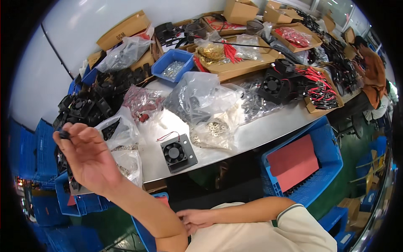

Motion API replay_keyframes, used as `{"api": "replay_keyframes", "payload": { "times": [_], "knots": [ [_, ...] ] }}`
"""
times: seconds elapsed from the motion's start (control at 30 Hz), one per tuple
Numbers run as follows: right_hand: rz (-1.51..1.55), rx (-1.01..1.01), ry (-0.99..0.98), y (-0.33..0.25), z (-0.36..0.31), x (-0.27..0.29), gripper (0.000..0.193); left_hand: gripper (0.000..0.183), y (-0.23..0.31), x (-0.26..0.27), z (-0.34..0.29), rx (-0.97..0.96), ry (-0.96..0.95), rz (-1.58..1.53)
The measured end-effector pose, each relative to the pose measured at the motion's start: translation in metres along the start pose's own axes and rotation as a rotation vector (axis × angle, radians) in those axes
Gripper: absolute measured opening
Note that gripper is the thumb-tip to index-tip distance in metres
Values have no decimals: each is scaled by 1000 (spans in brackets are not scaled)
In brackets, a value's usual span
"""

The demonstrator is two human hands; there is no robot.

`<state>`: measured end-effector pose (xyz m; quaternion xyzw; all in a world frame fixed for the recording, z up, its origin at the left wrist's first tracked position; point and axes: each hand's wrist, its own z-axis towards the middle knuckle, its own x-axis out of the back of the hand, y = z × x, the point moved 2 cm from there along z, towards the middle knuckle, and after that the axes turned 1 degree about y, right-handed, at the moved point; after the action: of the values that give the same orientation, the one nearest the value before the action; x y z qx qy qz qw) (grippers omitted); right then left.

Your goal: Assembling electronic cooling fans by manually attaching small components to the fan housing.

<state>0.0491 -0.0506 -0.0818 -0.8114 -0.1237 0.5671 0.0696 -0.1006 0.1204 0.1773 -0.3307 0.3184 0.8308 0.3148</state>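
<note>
Small black piece [64, 134] sits pinched between thumb and fingertips of the raised left hand [90, 157], other fingers loosely curled. The right hand [196, 219] is near the cream short-sleeved shirt [239, 231], its grip unclear.

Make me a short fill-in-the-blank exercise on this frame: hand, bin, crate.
The person's left hand pinches a small item coloured ____.
On the table, the bin of metal parts is coloured ____.
The crate with the red sheet stands to the ____ of the fan near the table's front edge.
Missing words: black; blue; right.
</note>
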Motion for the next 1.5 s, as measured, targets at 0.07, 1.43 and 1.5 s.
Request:
{"api": "replay_keyframes", "payload": {
  "times": [0.07, 1.43, 1.5],
  "knots": [
    [70, -59, -98, 2, -3, -19, 32, 21, 7, -7, 9, 3, -1, -53],
    [58, 788, 350, -123, -109, -40, 28, 23, -93, 10, -163, 549, 518, -559],
    [-35, 866, 375, -127, -108, -41, 28, 23, -96, 12, -163, 538, 405, -246]
  ]
}}
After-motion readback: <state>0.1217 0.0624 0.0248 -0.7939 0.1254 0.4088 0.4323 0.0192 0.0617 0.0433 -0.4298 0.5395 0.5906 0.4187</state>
